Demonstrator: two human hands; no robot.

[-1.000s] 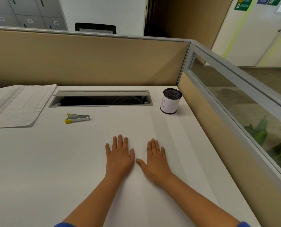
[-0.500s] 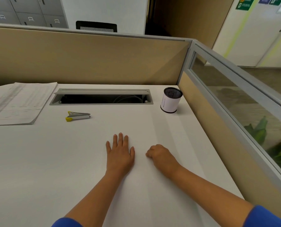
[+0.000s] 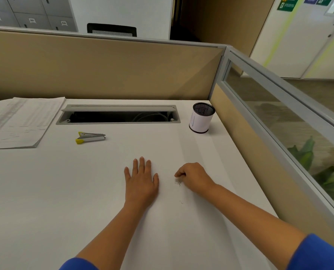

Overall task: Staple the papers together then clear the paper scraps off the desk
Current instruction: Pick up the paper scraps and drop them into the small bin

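Hands on desk [image 3: 45, 191], tiny scraps [image 3: 178, 183] by right fist
Left hand [image 3: 140, 180] flat, released; right hand [image 3: 196, 177] clenched, contents unclear.

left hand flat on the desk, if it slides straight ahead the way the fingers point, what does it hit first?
Mostly bare desk. The left hand points up-image toward the open cable tray, which looks like the first thing met. The stapler lies left of that line, the pen cup right. Depth is approximate.

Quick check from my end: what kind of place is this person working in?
Most likely an open-plan office cubicle. A tan partition with a glass side panel walls in a white desk that has a cable tray, a paper stack and a stapler.
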